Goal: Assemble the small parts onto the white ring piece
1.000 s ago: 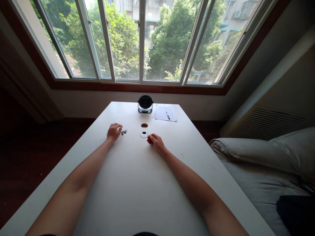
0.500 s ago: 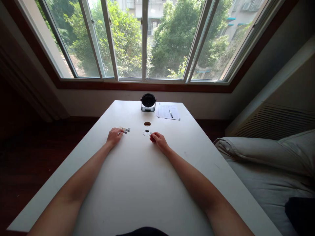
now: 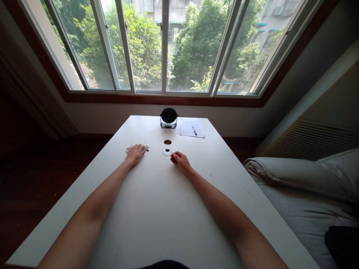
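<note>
My left hand [image 3: 135, 154] lies over a small pile of little pieces [image 3: 146, 148], fingers stretched forward and slightly apart. Some pieces show beyond its fingertips and on its left side; the rest are covered, and they are too small to identify. My right hand [image 3: 181, 160] is closed, its thumb and fingertips together. Those fingertips are at the right edge of a flat, round, pale disc [image 3: 165, 153] with a dark middle. Whatever may be pinched between them is too small to see.
Just behind the disc is a round hole [image 3: 167, 142] in the white table [image 3: 157, 209]. A small black fan [image 3: 168, 116] stands near the far edge, beside paper sheets [image 3: 187, 129] and a pen [image 3: 194, 130]. A grey sofa [image 3: 297, 175] flanks the table's right side.
My left hand has moved right and spread its fingers over the pile, uncovering pieces on its left. My right hand has hardly moved.
</note>
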### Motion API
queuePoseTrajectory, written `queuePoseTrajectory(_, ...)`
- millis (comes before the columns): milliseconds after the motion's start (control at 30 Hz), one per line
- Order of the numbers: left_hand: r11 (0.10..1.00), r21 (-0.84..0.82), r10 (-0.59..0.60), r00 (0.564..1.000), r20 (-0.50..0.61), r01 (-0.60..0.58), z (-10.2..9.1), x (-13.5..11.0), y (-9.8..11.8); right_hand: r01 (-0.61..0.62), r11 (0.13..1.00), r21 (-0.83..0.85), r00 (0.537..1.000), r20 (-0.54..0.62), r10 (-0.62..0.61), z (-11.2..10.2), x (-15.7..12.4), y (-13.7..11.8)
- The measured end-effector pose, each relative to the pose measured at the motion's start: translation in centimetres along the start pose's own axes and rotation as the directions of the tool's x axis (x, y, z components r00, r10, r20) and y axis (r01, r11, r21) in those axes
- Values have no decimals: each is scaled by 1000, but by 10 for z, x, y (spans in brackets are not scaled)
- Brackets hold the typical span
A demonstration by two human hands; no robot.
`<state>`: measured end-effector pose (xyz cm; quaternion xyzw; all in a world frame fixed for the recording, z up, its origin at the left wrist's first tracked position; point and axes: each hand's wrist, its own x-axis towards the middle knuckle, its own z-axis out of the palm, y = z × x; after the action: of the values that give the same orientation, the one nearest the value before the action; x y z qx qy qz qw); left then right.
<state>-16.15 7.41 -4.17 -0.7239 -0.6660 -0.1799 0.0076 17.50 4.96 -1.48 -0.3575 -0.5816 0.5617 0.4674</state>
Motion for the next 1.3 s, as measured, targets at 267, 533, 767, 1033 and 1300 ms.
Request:
queuePoseTrajectory(267, 991, -28, 131, 991, -15, -131, -8, -9, 18, 1, 1000, -1, 1000, -4, -1, 0, 0, 0)
queuePoseTrajectory(533, 996, 31, 84, 978, -193, -79, -23, -22, 31, 8, 1000, 12, 1000, 7, -8, 0, 0, -2)
queuePoseTrajectory(767, 982, 31, -168, 944, -285, 184, -26, -25, 19, 9, 1000, 4, 1000, 6, -9, 1, -1, -3)
queuePoseTrajectory(1033, 961, -15, -273, 937, -221, 276, -20, -18, 2, 3, 1000, -2, 1000, 7, -3, 2, -1, -6)
queuePoseTrajectory(1300, 989, -55, -147, 969, -200, 138, -16, -15, -2, -14, 1000, -23, 1000, -15, 14, 2, -2, -7)
